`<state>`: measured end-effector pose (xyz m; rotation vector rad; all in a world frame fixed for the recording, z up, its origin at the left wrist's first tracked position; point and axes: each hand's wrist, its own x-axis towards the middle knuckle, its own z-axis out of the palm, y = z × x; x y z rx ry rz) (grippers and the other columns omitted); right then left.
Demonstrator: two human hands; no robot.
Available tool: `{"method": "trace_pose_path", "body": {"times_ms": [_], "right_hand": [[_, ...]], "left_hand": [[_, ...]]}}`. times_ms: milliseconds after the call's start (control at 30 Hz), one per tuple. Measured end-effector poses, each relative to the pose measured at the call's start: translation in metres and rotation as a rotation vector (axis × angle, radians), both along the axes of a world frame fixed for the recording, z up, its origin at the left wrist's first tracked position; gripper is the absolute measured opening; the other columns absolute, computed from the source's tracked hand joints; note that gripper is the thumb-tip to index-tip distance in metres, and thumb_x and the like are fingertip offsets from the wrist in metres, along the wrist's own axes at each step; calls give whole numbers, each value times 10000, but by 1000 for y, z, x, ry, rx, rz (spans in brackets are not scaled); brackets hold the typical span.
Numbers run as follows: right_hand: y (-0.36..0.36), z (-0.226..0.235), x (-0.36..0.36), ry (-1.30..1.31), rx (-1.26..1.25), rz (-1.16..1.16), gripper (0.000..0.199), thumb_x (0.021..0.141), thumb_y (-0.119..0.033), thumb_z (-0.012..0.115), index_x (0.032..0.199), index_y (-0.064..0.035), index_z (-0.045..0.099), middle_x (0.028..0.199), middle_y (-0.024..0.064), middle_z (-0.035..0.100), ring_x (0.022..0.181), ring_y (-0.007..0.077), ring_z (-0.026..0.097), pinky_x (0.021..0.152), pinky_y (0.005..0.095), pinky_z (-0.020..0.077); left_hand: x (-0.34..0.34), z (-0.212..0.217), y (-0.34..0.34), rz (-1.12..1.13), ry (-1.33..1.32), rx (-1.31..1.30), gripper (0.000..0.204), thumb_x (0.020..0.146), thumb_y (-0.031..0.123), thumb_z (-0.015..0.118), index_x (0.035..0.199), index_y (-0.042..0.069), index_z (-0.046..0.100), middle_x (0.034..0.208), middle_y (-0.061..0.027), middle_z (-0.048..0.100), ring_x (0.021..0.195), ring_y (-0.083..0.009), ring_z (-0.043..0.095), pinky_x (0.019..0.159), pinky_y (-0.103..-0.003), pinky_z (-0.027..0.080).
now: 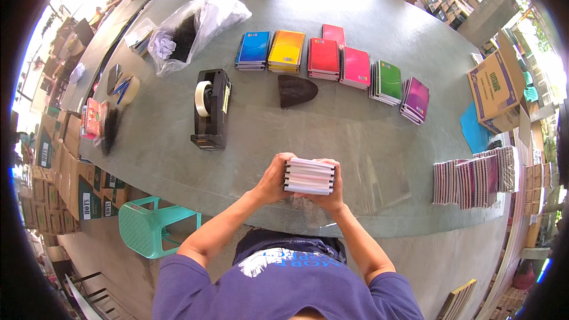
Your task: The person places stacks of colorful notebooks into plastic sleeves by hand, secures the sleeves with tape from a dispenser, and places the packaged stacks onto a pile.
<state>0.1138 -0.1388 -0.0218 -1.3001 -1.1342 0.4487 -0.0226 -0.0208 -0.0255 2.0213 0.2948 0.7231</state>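
Between my two hands, above the near edge of the table, is a small stack of spiral notebooks (309, 176), its white page edges facing up. My left hand (272, 179) grips the left side, where dark binding shows. The right hand (333, 188) is closed around the opposite side. A thin clear plastic sheet (314, 212) shows just below the hands. Farther off stand stacks of notebooks in a curved row: blue (253, 47), yellow (287, 48), red (323, 56), pink (356, 66), green (387, 80) and purple (415, 98). Another red notebook (333, 34) lies behind.
A black tape dispenser (211, 109) stands left of my hands; a dark rounded pad (297, 91) lies ahead. Beyond are a clear plastic bag (207, 21), a brush (108, 127) and pens (123, 90). Bound notebooks (474, 179) and a carton (496, 86) are right; a green stool (153, 225) stands lower left.
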Motion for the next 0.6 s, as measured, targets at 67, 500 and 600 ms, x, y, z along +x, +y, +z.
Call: {"method": "trace_pose_path", "body": {"times_ms": [67, 500, 600], "right_hand": [[1, -11, 2, 42, -1, 0, 860, 489, -234, 913, 1139, -65, 375, 1052, 93, 520, 981, 207, 539, 849, 329, 453], [-16, -64, 16, -100, -84, 61, 878, 595, -160, 840, 1281, -62, 301, 1148, 133, 546, 1088, 278, 531, 952, 407, 400], [-3, -14, 13, 108, -416, 35, 885, 566, -252, 879, 1246, -35, 355, 1126, 124, 578, 1031, 287, 570, 902, 371, 438]], "left_hand": [[1, -1, 1, -33, 5, -55, 821, 522, 71, 820, 1190, 80, 342, 1178, -152, 468, 1068, -345, 504, 881, -403, 443], [5, -32, 1, -101, 53, -54, 735, 634, 105, 779, 1221, 90, 336, 1187, -151, 519, 1090, -348, 515, 900, -394, 447], [1, -17, 7, -44, 179, -114, 803, 614, 182, 824, 1231, 79, 321, 1121, -172, 555, 1040, -382, 535, 861, -412, 467]]}}
